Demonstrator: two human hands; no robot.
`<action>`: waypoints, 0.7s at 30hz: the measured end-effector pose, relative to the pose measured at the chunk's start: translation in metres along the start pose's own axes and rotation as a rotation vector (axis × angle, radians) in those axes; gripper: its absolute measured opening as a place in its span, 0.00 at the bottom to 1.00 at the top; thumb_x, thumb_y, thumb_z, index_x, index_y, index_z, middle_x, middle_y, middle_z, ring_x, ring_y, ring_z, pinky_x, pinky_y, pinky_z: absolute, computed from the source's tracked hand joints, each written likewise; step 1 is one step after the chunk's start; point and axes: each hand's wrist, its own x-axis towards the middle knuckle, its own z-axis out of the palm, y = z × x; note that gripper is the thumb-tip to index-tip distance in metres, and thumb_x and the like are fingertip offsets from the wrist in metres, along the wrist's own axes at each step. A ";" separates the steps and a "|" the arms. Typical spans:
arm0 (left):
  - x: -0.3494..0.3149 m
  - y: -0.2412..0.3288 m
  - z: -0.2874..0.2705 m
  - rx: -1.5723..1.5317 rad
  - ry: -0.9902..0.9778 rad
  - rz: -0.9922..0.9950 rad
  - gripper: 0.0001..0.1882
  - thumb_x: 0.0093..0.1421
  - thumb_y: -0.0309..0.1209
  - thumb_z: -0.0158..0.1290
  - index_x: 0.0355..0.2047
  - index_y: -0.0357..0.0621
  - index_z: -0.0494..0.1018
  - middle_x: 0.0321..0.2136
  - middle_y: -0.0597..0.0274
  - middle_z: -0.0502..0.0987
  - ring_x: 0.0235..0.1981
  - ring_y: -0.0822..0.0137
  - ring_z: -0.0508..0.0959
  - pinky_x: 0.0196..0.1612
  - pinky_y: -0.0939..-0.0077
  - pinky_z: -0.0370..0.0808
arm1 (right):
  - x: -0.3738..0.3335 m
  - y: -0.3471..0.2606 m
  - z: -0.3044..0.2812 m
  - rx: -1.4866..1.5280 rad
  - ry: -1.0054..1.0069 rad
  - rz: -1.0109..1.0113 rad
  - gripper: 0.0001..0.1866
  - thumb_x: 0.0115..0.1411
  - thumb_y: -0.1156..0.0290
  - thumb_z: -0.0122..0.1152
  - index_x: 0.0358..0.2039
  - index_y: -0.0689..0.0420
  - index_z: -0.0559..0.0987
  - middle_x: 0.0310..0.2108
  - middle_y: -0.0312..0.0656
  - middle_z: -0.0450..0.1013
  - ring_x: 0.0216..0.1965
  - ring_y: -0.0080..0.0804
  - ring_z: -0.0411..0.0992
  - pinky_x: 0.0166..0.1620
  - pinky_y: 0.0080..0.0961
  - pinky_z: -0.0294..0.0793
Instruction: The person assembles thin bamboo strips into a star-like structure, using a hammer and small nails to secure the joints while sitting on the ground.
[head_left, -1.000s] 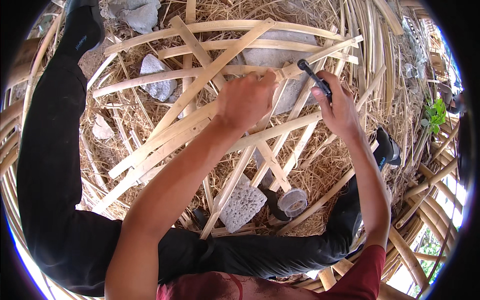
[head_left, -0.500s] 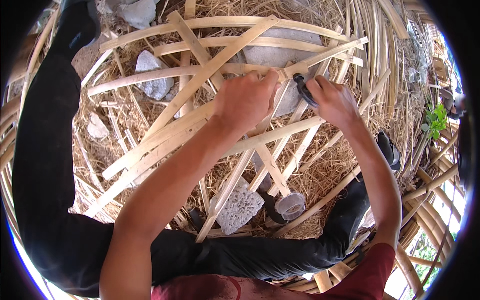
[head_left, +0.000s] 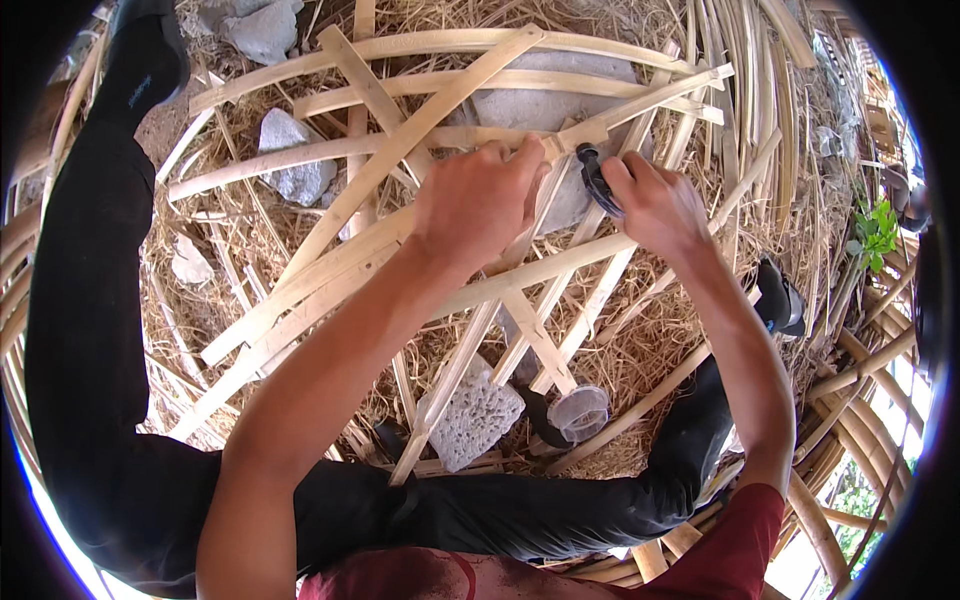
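A lattice of pale split bamboo strips (head_left: 440, 100) lies in front of me, the strips crossing at several angles. My left hand (head_left: 478, 200) is closed on a bamboo strip (head_left: 590, 134) near a crossing, its thumb and forefinger pinched close together. Whether something small sits in that pinch, I cannot make out. Just to the right, my right hand (head_left: 655, 203) grips a black hammer (head_left: 597, 180). The hammer's head shows beside the fingers, its round face close to the crossing, while the handle is mostly hidden by the hand.
Grey stones (head_left: 297, 160) and a pitted block (head_left: 470, 415) lie among the strips on straw-like shavings (head_left: 640, 370). A clear plastic cup (head_left: 578, 413) stands near my bent leg (head_left: 530, 512). Long bamboo strips (head_left: 745, 110) are gathered at the right, beside a green plant (head_left: 876, 235).
The view has shifted a little, so most things sit slightly farther left. Both hands keep their grips near the same crossing, and the hammer stays close beside it.
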 end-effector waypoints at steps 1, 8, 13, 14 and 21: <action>-0.002 -0.005 0.000 0.004 0.032 -0.013 0.10 0.66 0.37 0.54 0.43 0.47 0.77 0.22 0.54 0.79 0.21 0.55 0.82 0.24 0.62 0.80 | 0.000 -0.005 -0.004 0.078 0.080 0.039 0.09 0.54 0.77 0.62 0.34 0.54 0.71 0.25 0.39 0.72 0.21 0.29 0.76 0.18 0.27 0.76; 0.001 -0.002 -0.004 0.082 0.073 -0.003 0.13 0.65 0.38 0.56 0.45 0.45 0.77 0.22 0.54 0.79 0.21 0.54 0.81 0.23 0.62 0.80 | 0.012 -0.011 0.000 0.032 0.029 0.004 0.10 0.58 0.74 0.64 0.33 0.55 0.70 0.23 0.37 0.71 0.18 0.27 0.71 0.16 0.23 0.71; 0.000 0.001 0.001 0.123 0.043 0.023 0.13 0.65 0.38 0.56 0.45 0.44 0.76 0.23 0.53 0.80 0.22 0.53 0.82 0.25 0.61 0.81 | 0.001 0.010 0.013 0.019 0.122 -0.159 0.10 0.55 0.75 0.64 0.31 0.56 0.70 0.23 0.37 0.71 0.17 0.25 0.71 0.13 0.23 0.67; 0.002 -0.001 -0.002 0.130 0.045 0.016 0.13 0.65 0.37 0.56 0.45 0.43 0.76 0.23 0.53 0.80 0.22 0.53 0.82 0.25 0.60 0.81 | 0.008 0.009 0.018 0.003 0.030 -0.096 0.11 0.54 0.74 0.66 0.31 0.55 0.70 0.23 0.37 0.71 0.17 0.25 0.71 0.13 0.23 0.67; 0.009 -0.002 -0.002 0.068 0.049 0.110 0.15 0.68 0.33 0.48 0.50 0.38 0.74 0.22 0.51 0.79 0.18 0.60 0.81 0.19 0.66 0.80 | 0.012 0.007 0.015 -0.106 -0.084 -0.053 0.13 0.57 0.69 0.68 0.31 0.56 0.69 0.24 0.37 0.72 0.17 0.28 0.71 0.17 0.25 0.73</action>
